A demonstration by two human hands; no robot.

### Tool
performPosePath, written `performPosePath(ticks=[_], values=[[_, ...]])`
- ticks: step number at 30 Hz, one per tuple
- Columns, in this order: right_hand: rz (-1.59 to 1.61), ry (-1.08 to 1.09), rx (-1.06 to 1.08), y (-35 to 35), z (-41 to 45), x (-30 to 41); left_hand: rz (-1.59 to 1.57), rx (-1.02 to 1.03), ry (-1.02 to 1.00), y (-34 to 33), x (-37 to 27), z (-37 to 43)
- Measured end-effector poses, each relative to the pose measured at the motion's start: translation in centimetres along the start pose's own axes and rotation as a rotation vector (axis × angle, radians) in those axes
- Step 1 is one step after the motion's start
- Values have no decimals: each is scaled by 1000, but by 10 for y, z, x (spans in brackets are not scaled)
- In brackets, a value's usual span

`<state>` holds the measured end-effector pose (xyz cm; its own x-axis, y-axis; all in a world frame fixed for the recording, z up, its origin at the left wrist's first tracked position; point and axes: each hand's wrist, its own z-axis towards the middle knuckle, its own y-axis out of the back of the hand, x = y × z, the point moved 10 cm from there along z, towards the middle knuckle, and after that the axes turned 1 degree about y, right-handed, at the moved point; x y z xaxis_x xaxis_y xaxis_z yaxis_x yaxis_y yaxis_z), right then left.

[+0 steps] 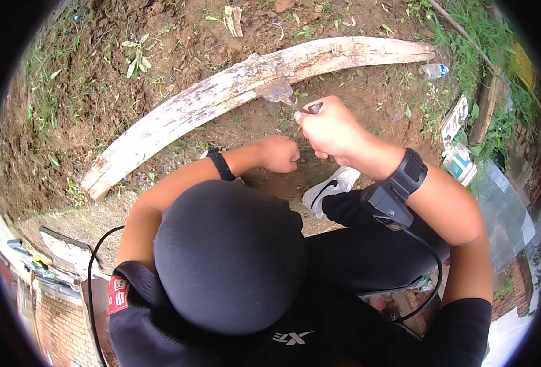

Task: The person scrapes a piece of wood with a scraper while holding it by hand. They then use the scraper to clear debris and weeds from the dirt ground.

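Observation:
My right hand (334, 130) is closed around the handle of a small metal trowel (276, 91). Its dirty blade points up and left and overlaps the near edge of a long, curved, weathered log (197, 101); whether they touch I cannot tell. The log lies across the soil, pale and bare of most bark, with dark patches and cracks. Lower and to the left of the trowel, my left hand (279, 154) has its fingers curled in, with no object showing in it. It is apart from the log, above the ground between my legs.
Bare brown soil (234, 55) with scattered weeds surrounds the log. A clear plastic bottle (433, 70) lies by its right end. On the right are wooden boards (486, 108) and a translucent sheet (502, 211). A rounded dark-grey shape (229, 257) blocks the lower middle. Black cables hang at both sides.

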<state>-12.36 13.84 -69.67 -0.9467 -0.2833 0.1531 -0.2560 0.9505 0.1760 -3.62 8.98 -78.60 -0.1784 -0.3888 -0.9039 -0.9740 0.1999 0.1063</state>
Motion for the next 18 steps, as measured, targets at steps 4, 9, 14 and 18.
performPosePath(ticks=[4, 9, 14, 18], values=[[14, -9, -60, -2, -3, 14, 31, -45, -76, -10, -3, 11], [2, 68, -158, -11, 0, 25, -78, -89, -157, -20, 1, 25], [51, 0, -92, -9, -8, 49, 3, -123, -176, -10, -4, 20], [-11, -4, -88, -5, -9, 51, 12, -85, -72, 7, 2, 12]])
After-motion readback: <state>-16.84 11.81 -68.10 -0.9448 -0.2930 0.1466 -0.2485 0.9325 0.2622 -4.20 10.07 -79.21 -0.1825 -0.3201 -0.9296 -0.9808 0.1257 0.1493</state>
